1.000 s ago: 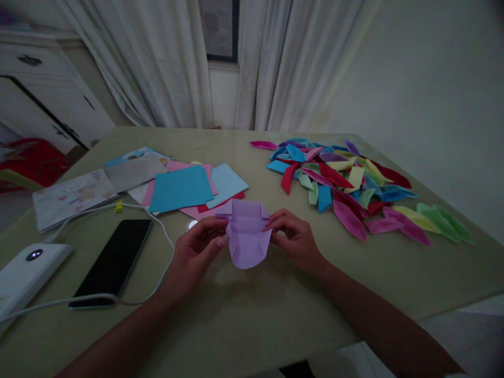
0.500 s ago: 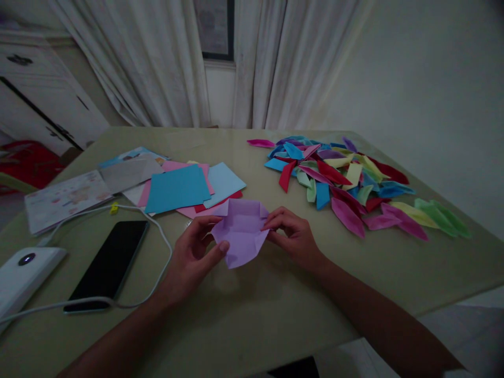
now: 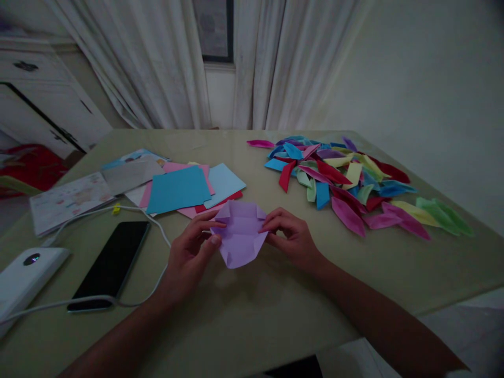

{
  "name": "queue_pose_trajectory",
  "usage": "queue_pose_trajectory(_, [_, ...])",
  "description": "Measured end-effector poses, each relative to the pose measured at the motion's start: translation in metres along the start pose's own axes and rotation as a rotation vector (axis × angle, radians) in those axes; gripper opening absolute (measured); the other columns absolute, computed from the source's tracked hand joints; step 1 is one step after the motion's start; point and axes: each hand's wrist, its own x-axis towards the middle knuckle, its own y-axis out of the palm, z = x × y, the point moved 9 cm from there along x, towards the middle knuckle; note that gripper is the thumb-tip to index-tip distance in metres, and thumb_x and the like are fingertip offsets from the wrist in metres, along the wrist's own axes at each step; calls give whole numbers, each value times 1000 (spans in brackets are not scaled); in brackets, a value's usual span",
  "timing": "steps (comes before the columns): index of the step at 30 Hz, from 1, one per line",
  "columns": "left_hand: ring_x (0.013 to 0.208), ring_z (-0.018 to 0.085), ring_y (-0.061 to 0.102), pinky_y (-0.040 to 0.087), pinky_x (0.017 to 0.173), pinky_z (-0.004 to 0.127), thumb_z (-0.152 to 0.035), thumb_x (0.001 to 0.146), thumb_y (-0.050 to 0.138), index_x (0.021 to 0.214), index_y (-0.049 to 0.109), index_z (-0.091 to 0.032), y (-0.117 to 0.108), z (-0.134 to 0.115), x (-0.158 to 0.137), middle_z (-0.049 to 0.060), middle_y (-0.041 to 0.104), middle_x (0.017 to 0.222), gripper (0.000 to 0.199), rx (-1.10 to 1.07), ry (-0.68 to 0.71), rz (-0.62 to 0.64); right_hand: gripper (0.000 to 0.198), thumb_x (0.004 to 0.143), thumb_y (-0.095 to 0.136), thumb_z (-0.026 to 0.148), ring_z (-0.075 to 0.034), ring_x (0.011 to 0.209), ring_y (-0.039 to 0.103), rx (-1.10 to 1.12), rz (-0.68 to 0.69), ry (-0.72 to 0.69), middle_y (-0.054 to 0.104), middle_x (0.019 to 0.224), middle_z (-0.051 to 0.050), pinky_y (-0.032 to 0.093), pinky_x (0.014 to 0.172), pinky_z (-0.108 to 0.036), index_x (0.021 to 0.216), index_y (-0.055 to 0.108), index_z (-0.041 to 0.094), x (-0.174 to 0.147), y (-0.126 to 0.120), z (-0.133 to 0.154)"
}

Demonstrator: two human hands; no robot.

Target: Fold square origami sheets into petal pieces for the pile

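Between my hands is a creased sheet of purple paper [image 3: 242,236], its corners folded inward and its sides partly raised. My left hand [image 3: 195,249] pinches its left edge between thumb and fingers. On the opposite edge, my right hand [image 3: 289,233] grips the paper with thumb and fingertips. The lower flap of the sheet points toward me. Just behind the left hand lie flat coloured sheets, with a blue sheet [image 3: 179,190] on top and a light blue sheet [image 3: 225,185] beside it.
A heap of folded coloured paper pieces [image 3: 331,168] spreads over the table's right half. To the left are a black phone [image 3: 110,262], a white power bank [image 3: 29,278], a looping white cable [image 3: 92,299] and a printed booklet [image 3: 73,200]. Curtains hang behind the table.
My left thumb has slid back from the paper's inside toward its left edge, and the left fingers now reach over that edge. The right hand keeps its hold, barely moved.
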Motion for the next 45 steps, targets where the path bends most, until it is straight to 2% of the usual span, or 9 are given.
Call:
queue_pose_trajectory(7, [96,21,71,55,81,31,-46,108,59,106,75,-22,-10,-5,-3,6,75,106,29,313,126,-63,6,93,85,30,-17,83,69,-26,30,-7,71,98,-7,58,70,-29,95,85,25,0,5,5])
queue_pose_trajectory(15, [68,17,61,49,62,28,-42,110,52,92,67,-21,-9,-11,-2,1,67,79,32,403,164,-41,5,90,87,28,-15,79,67,-23,46,-4,70,97,-4,56,67,-27,89,84,25,0,9,7])
queue_pose_trajectory(19, [73,15,69,54,63,23,-37,105,66,102,69,-21,-16,-6,-3,1,73,88,17,236,140,-134,7,89,88,27,-13,77,65,-15,54,22,68,101,-4,56,68,-27,90,83,24,0,9,5])
queue_pose_trajectory(24, [80,15,76,60,65,22,-37,95,81,114,74,-23,-18,8,-1,2,78,95,25,29,41,-177,13,91,86,28,-17,89,67,-80,56,29,66,108,-6,56,74,-31,83,77,22,0,5,1])
queue_pose_trajectory(30, [69,15,75,63,62,23,-36,87,88,99,77,-21,-22,13,2,1,78,85,23,-17,-60,-210,15,88,89,33,-24,111,68,-65,63,119,62,133,-10,60,82,-35,98,81,25,0,4,-10])
queue_pose_trajectory(34, [66,14,75,63,60,23,-36,85,89,100,75,-21,-20,14,-1,0,76,85,26,21,-91,-201,24,84,92,42,-27,121,66,-3,99,161,65,130,-10,60,90,-38,98,83,26,-1,8,-11])
queue_pose_trajectory(38, [72,15,76,64,62,23,-36,86,88,105,72,-22,-15,13,-3,1,77,93,28,13,-57,-169,20,92,85,43,-26,121,66,-34,93,181,67,125,-9,55,101,-41,89,81,23,-1,8,-13])
queue_pose_trajectory(41, [79,17,77,64,67,24,-37,91,84,106,75,-22,-7,10,-2,3,79,95,23,41,-29,-92,21,92,85,43,-24,117,68,-37,72,182,68,122,-9,55,99,-40,88,80,23,1,3,-14])
queue_pose_trajectory(45, [79,17,74,61,67,24,-35,95,80,104,78,-21,0,5,-2,5,79,96,17,120,4,8,23,88,89,43,-24,117,68,-24,111,189,70,126,-10,56,94,-39,101,83,25,4,2,-12])
